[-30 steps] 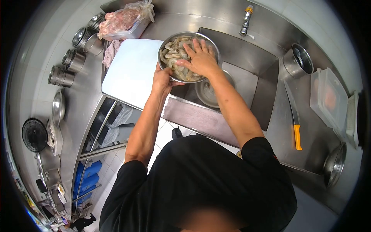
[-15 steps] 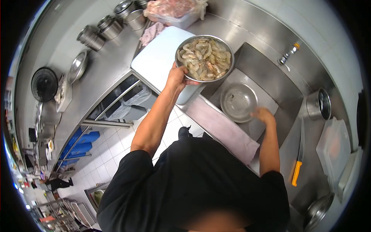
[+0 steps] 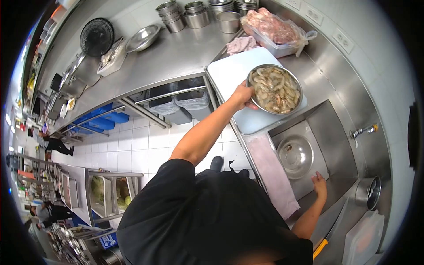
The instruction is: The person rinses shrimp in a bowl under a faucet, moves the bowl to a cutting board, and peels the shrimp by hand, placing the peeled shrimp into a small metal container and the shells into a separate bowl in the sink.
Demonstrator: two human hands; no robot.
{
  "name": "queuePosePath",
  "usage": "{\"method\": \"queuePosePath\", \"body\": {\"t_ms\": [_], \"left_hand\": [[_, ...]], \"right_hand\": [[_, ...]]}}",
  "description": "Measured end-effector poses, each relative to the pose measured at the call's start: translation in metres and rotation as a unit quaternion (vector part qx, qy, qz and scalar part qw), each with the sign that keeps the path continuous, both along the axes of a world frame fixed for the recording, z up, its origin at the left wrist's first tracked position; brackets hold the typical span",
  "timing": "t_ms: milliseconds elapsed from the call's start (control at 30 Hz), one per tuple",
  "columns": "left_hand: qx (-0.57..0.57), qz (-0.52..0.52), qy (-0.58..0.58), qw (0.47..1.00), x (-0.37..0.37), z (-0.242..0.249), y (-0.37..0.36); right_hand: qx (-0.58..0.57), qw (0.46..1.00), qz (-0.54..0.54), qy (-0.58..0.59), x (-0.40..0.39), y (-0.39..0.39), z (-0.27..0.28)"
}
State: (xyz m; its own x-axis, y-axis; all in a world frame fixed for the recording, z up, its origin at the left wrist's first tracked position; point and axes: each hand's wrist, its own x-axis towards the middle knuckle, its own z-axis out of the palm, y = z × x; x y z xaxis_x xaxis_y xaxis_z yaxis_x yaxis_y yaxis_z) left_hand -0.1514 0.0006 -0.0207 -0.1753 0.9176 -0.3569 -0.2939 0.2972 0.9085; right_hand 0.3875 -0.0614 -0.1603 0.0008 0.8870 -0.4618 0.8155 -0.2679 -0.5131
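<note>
My left hand (image 3: 245,96) grips the rim of a round metal bowl of raw shrimp (image 3: 274,89), held over the white cutting board (image 3: 243,66). Over the right part of the steel sink (image 3: 331,150) is my right hand (image 3: 319,182), its fingers apart and nothing in them. An emptier metal bowl (image 3: 296,157) with small bits in it lies on the sink bottom, up and left of that hand. A pink cloth (image 3: 270,174) is draped along the sink's front edge.
A knife with a yellow handle (image 3: 321,248) lies right of the sink, near a steel pot (image 3: 368,193) and a plastic container (image 3: 364,238). Bagged meat (image 3: 274,28) stands behind the board. A faucet (image 3: 364,131) is on the back wall. People (image 3: 55,143) are far left.
The view has turned, shifting the scene. The shrimp bowl now sits farther over the cutting board, away from the sink. My right hand has drawn back from the bowl in the sink.
</note>
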Motion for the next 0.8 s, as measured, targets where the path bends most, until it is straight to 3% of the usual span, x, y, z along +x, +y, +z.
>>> {"method": "queuePosePath", "body": {"t_ms": [67,167,267,367,467,567,633,667,700,767,800], "left_hand": [[-0.006,-0.022,0.044,0.999,-0.001,0.012,-0.001],[-0.019,0.003,0.077,0.997,-0.02,0.016,-0.006],[0.032,0.017,0.071,0.997,-0.06,0.009,-0.028],[0.113,0.033,0.091,0.989,-0.132,-0.01,-0.088],[0.025,0.055,0.102,0.993,-0.207,-0.046,-0.187],[-0.076,0.209,-0.003,0.975,-0.291,-0.187,-0.336],[-0.218,0.339,0.047,0.914,-0.318,-0.297,-0.487],[-0.42,0.368,0.036,0.829,-0.319,-0.318,-0.55],[-0.467,0.371,0.017,0.803,-0.309,-0.333,-0.609],[-0.443,0.327,-0.032,0.834,-0.282,-0.337,-0.689],[-0.346,0.29,-0.076,0.889,-0.265,-0.309,-0.698]], "right_hand": [[0.099,0.994,-0.028,-0.024,-0.025,-0.003,0.03],[0.048,0.997,-0.044,0.039,-0.048,-0.005,0.054],[0.237,0.968,-0.005,-0.084,-0.036,-0.009,0.013],[-0.046,0.985,-0.027,-0.164,-0.043,-0.018,0.036],[0.113,0.974,-0.124,-0.151,-0.012,-0.022,0.013],[0.314,0.917,-0.163,-0.183,-0.029,-0.028,0.038],[0.407,0.878,-0.185,-0.173,-0.065,-0.026,0.078],[0.454,0.857,-0.178,-0.166,-0.092,-0.024,0.101],[0.49,0.844,-0.17,-0.139,-0.126,-0.024,0.127],[0.56,0.811,-0.147,-0.083,-0.204,-0.027,0.176],[0.555,0.819,-0.144,-0.019,-0.239,-0.027,0.193]]}}
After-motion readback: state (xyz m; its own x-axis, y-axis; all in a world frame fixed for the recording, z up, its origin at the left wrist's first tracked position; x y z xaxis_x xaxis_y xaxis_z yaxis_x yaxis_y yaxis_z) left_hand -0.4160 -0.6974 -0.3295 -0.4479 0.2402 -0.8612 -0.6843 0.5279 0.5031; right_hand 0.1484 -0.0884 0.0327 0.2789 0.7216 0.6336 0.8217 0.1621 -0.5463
